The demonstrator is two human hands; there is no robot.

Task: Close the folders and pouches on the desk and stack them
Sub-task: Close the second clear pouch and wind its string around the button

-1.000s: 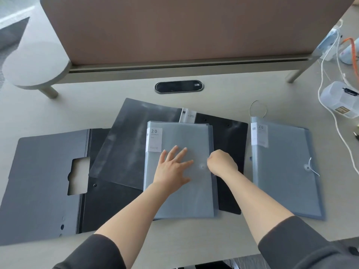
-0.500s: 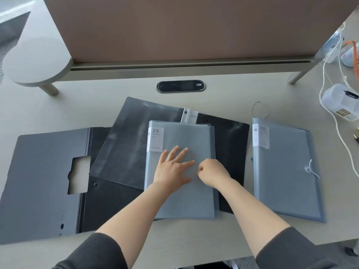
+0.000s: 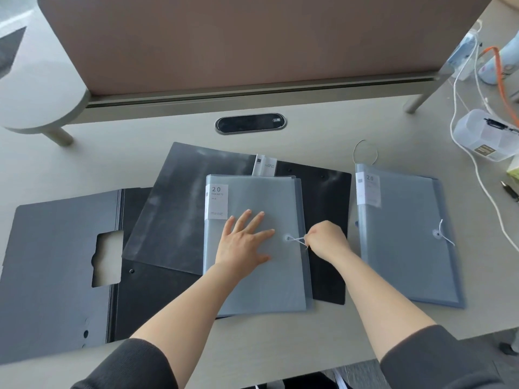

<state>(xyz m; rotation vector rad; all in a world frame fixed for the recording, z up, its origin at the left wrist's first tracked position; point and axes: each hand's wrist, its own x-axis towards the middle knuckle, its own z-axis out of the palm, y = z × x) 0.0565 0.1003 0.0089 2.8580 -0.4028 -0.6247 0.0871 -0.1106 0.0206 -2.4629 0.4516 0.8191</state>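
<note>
A translucent blue folder (image 3: 266, 279) labelled "20 pockets" lies shut in the middle of the desk, on top of an open black folder (image 3: 179, 209). My left hand (image 3: 243, 242) rests flat on its cover with fingers spread. My right hand (image 3: 325, 239) pinches the white elastic string (image 3: 297, 239), stretched from the round button on the cover. A second blue folder (image 3: 404, 234) lies shut to the right, its string around its button. An open dark grey folder (image 3: 56, 270) with a cut-out window lies at the left.
A brown divider panel (image 3: 252, 37) stands along the desk's far edge, with a black cable port (image 3: 250, 123) in front of it. At the right are white cables (image 3: 483, 178), a clear plastic box (image 3: 486, 136) and a pen (image 3: 509, 189). A round side shelf (image 3: 36, 91) sits far left.
My right hand first moved left to the button on the blue folder, then pulled back right with the white string now stretched from the button. My left hand stayed flat on the cover.
</note>
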